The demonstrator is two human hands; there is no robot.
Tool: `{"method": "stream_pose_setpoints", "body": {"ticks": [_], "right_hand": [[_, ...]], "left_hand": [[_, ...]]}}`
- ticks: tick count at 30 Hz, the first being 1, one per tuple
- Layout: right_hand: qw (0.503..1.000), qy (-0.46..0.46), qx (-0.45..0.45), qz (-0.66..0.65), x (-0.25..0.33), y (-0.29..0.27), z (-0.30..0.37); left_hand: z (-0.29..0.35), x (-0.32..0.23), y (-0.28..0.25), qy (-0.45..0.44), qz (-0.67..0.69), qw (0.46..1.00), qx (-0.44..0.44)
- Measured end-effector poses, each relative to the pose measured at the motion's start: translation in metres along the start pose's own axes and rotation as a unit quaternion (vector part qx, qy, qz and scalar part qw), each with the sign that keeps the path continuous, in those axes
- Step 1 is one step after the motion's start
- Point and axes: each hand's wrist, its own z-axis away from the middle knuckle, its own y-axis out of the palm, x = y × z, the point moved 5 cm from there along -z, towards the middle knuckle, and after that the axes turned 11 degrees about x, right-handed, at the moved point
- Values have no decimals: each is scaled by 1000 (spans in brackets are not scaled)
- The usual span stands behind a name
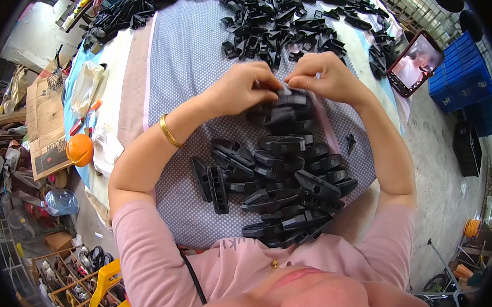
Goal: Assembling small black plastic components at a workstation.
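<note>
The dotted cloth covers the table all round the grip, perhaps to spare the top from scratches. Beyond the hands sprawls a big heap of black plastic parts, thrown together loosely, so it looks like a store to draw from. On the near side of the grip, toward the body, lies a smaller pile of black parts, roughly in rows, likely arranged there for easy reach. Right under the fingers sits a short stack of black pieces, close enough, I'd judge, to handle without stretching.

The left hand and right hand meet over it, palms turned inward, fingers drawn into tight pinches, which suits fine work. To the right of the grip a phone stands tilted, perhaps for glancing at. An orange rests far left, out of the way. Smallest is the pale scrap pinched at the meeting fingertips; I can't tell what it is.
</note>
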Motion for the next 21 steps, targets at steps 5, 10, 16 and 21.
{"method": "stream_pose_setpoints", "body": {"ticks": [5,10,16,21], "right_hand": [[927,63,-291,227,-26,-55,15],[860,126,-254,425,-73,-75,-4],[891,232,-155,359,-99,-92,-15],[892,176,-179,376,-71,-85,-8]], "left_hand": [[-3,-29,23,63,0,995,74],[1,-50,33,100,60,991,73],[19,-88,42,265,57,957,99],[17,-72,29,243,216,941,92]]}}
